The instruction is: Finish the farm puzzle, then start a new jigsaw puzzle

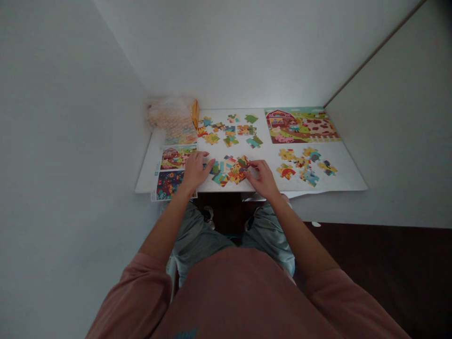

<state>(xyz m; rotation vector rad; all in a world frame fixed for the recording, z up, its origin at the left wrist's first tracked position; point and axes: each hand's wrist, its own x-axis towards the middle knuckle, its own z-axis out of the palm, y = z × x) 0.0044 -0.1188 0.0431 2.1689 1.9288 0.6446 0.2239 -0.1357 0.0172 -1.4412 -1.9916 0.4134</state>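
- Nearest to me are my pink sleeves [137, 292] and, below the board, my light denim trousers [197, 240].
- My left hand [197, 170] is loosely open, with curved fingers, and its fingertips are at the left end of the pile.
- My right hand [259, 179] makes a narrow pinch, thumb and index finger at a dark green and red jigsaw piece [243, 162]. I cannot tell if the piece is really held or only touched.
- A loose pile of jigsaw pieces [226, 173] lies between my two hands, near the front edge of the white board [353, 181]. Its long axis goes left to right, and my right hand is nearer to its top piece.
- To the right is a second group of pieces [303, 167].
- Farther away are a third group of pieces [229, 132] and an assembled farm puzzle [300, 125] with a red barn.
- On the left are printed picture cards [173, 157], a plastic bag [169, 117] and an orange box [195, 114].
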